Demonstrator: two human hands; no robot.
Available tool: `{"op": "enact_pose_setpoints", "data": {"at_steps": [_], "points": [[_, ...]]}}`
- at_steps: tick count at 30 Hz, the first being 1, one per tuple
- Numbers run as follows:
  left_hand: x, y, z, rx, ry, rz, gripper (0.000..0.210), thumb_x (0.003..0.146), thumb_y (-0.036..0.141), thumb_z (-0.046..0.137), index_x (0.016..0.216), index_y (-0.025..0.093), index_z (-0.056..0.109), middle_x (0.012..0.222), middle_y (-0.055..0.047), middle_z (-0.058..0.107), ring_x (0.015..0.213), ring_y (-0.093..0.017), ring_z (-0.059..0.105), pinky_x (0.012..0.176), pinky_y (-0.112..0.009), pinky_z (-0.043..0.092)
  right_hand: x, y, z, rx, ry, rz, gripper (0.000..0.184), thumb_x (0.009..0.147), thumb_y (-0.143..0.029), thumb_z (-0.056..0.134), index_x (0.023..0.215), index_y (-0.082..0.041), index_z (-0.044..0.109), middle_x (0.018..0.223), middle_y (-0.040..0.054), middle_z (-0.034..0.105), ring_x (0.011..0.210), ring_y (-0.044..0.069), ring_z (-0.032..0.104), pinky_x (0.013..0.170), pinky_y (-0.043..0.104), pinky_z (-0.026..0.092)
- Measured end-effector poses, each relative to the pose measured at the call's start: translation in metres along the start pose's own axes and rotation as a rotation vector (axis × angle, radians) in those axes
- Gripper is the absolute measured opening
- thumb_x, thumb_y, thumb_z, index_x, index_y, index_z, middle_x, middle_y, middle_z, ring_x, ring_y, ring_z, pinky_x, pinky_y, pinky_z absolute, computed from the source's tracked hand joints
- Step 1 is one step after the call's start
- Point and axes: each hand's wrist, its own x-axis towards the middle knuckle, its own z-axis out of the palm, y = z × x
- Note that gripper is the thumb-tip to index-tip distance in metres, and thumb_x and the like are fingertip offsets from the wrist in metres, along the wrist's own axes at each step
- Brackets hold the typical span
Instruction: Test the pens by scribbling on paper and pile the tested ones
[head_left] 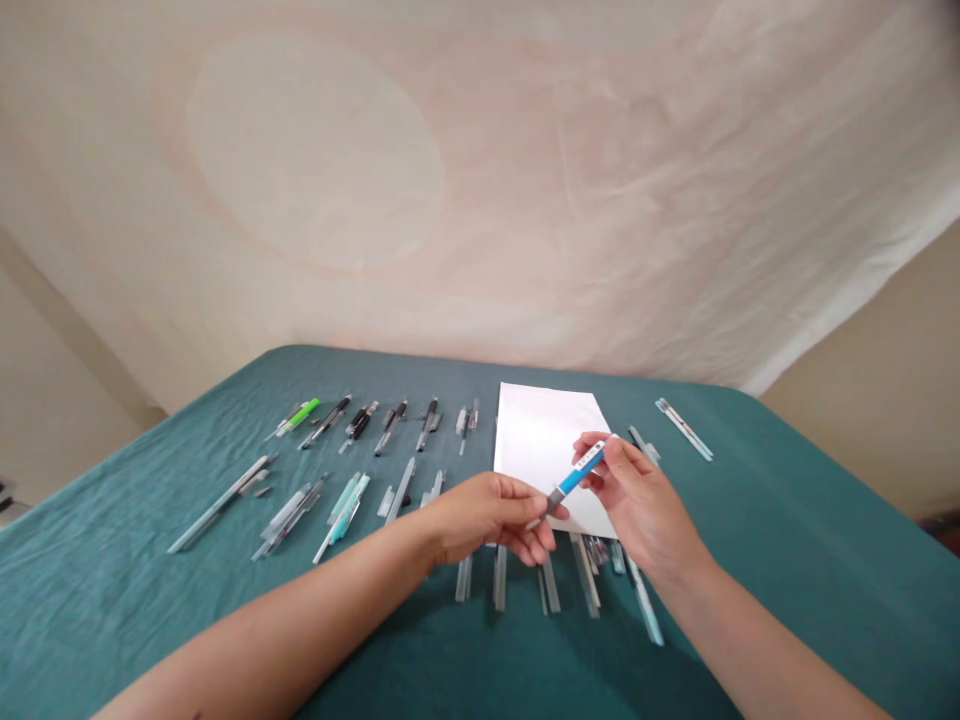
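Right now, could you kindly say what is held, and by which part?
A blue pen: left hand at its grey end, right hand at the opposite end.

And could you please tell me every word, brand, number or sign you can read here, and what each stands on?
No text is legible.
Blue pen: small dark marks near its upper end, too small to read.
White paper: no writing visible on the part that shows.
Other pens: any lettering is too small or blurred.

Forearms (300, 630) cut off below; markings (592, 453) on the blue pen (574, 479) too small to read.
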Motion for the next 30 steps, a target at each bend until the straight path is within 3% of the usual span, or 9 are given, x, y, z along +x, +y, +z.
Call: {"op": "enact_pose_setpoints", "data": {"at_steps": [3, 8, 12, 14, 16, 19, 21, 25, 30], "points": [[-0.001, -0.006, 0.012, -0.061, -0.097, -0.070, 0.037, 0.073, 0.044, 0.066, 0.092, 0.013, 0.068, 0.071, -0.005, 0.064, 0.060, -0.012, 0.061, 0.064, -0.027, 0.048, -0.002, -0.001, 0.000, 0.069, -0.080, 0.097, 0.024, 0.081, -0.041, 0.063, 0.090, -0.020, 0.066, 0.079, 0.0028, 0.064, 0.076, 0.015, 0.058, 0.071, 0.029, 0.047], [0.004, -0.016, 0.024, 0.258, 0.173, 0.040, 0.033, 0.071, 0.045, 0.065, 0.072, 0.013, 0.067, 0.060, -0.003, 0.063, 0.051, -0.013, 0.058, 0.055, -0.025, 0.046, -0.008, 0.002, 0.004, 0.048, -0.067, 0.094, 0.021, 0.082, -0.038, 0.062, 0.087, -0.018, 0.063, 0.077, 0.0023, 0.062, 0.075, 0.015, 0.059, 0.072, 0.029, 0.047], [0.004, -0.014, 0.024, 0.450, 0.164, 0.136, 0.032, 0.078, 0.044, 0.055, 0.078, 0.015, 0.069, 0.073, -0.004, 0.068, 0.067, -0.016, 0.062, 0.064, -0.025, 0.047, -0.008, -0.005, 0.010, 0.188, -0.093, 0.152, 0.019, 0.083, -0.042, 0.059, 0.088, -0.024, 0.057, 0.070, -0.0030, 0.054, 0.062, 0.011, 0.053, 0.061, 0.026, 0.047], [0.003, -0.008, 0.018, 0.591, 0.222, 0.232, 0.033, 0.083, 0.043, 0.050, 0.091, 0.018, 0.070, 0.086, -0.003, 0.070, 0.078, -0.018, 0.062, 0.069, -0.024, 0.045, -0.004, -0.013, 0.007, 0.247, -0.097, 0.189, 0.017, 0.084, -0.041, 0.057, 0.088, -0.025, 0.055, 0.063, -0.0053, 0.046, 0.048, 0.008, 0.042, 0.046, 0.020, 0.039], [0.003, 0.000, 0.006, 0.750, 0.362, 0.325, 0.033, 0.085, 0.040, 0.046, 0.101, 0.021, 0.068, 0.097, -0.003, 0.069, 0.087, -0.019, 0.061, 0.074, -0.025, 0.044, 0.001, -0.024, -0.001, 0.273, -0.110, 0.218, 0.018, 0.085, -0.040, 0.054, 0.081, -0.023, 0.053, 0.054, -0.0068, 0.036, 0.040, 0.007, 0.028, 0.036, 0.018, 0.027], [0.005, 0.006, -0.020, 0.978, 0.580, 0.398, 0.027, 0.084, 0.034, 0.048, 0.097, 0.022, 0.068, 0.100, -0.005, 0.067, 0.090, -0.020, 0.060, 0.079, -0.027, 0.043, 0.010, -0.036, -0.019, 0.312, -0.122, 0.238, 0.027, 0.086, -0.038, 0.048, 0.065, -0.021, 0.046, 0.047, -0.0083, 0.023, 0.038, 0.008, 0.015, 0.033, 0.019, 0.018], [0.008, 0.004, -0.037, 1.072, 0.660, 0.345, 0.025, 0.081, 0.031, 0.051, 0.097, 0.022, 0.068, 0.103, -0.006, 0.065, 0.090, -0.021, 0.060, 0.078, -0.028, 0.043, 0.013, -0.039, -0.028, 0.322, -0.108, 0.237, 0.027, 0.084, -0.035, 0.047, 0.061, -0.022, 0.041, 0.045, -0.0088, 0.020, 0.038, 0.008, 0.010, 0.033, 0.019, 0.015], [0.015, -0.008, -0.058, 1.173, 0.698, 0.250, 0.028, 0.078, 0.029, 0.051, 0.102, 0.021, 0.064, 0.105, -0.007, 0.064, 0.088, -0.021, 0.060, 0.079, -0.029, 0.044, 0.016, -0.039, -0.034, 0.328, -0.086, 0.238, 0.021, 0.078, -0.030, 0.048, 0.061, -0.023, 0.040, 0.042, -0.0102, 0.018, 0.037, 0.008, 0.006, 0.032, 0.019, 0.012], [0.018, -0.016, -0.062, 1.248, 0.663, 0.270, 0.029, 0.078, 0.028, 0.052, 0.104, 0.020, 0.063, 0.105, -0.008, 0.064, 0.097, -0.023, 0.058, 0.086, -0.030, 0.042, 0.015, -0.037, -0.028, 0.387, -0.103, 0.242, 0.022, 0.083, -0.035, 0.050, 0.067, -0.021, 0.045, 0.045, -0.0092, 0.024, 0.037, 0.007, 0.015, 0.034, 0.018, 0.017]]}}
